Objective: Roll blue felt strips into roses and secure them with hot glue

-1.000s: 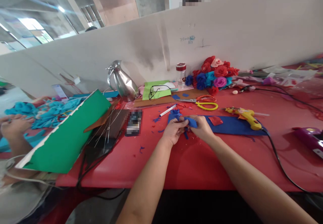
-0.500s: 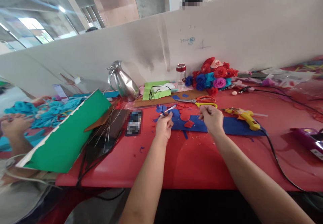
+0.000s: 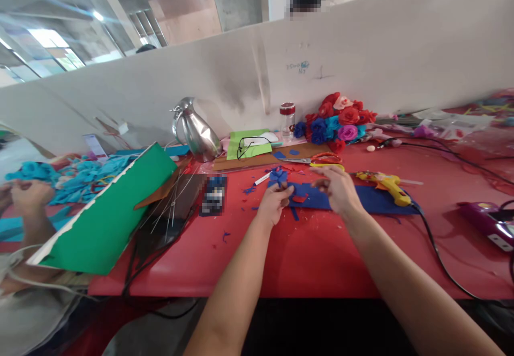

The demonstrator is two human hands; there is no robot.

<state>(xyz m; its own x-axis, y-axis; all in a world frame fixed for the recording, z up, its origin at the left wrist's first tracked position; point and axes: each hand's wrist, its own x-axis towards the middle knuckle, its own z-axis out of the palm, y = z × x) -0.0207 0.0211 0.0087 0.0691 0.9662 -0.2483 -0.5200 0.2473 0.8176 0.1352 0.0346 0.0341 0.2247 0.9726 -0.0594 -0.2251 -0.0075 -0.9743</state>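
Note:
A small blue paper-like flower stands upright from my left hand, whose fingers are closed round its base. To its right, over a blue strip, my right hand is partly open, fingers and thumb apart, with nothing visible in them. Red scraps lie on the strip between the hands. Just beyond my right hand are scissors with red and yellow handles. A yellow glue gun rests on the strip's right part. Left of the flower lies a white marker-like stick.
Phone, metal jug and tilted green board stand left. Glasses, a red-lidded jar and paper flowers are behind. The glue gun's cord runs right. A co-worker's hands are far left.
My left hand has moved right with the blue flower, over the strip's left end. The white stick now lies in plain view. My right hand's fingers have spread from a pinch.

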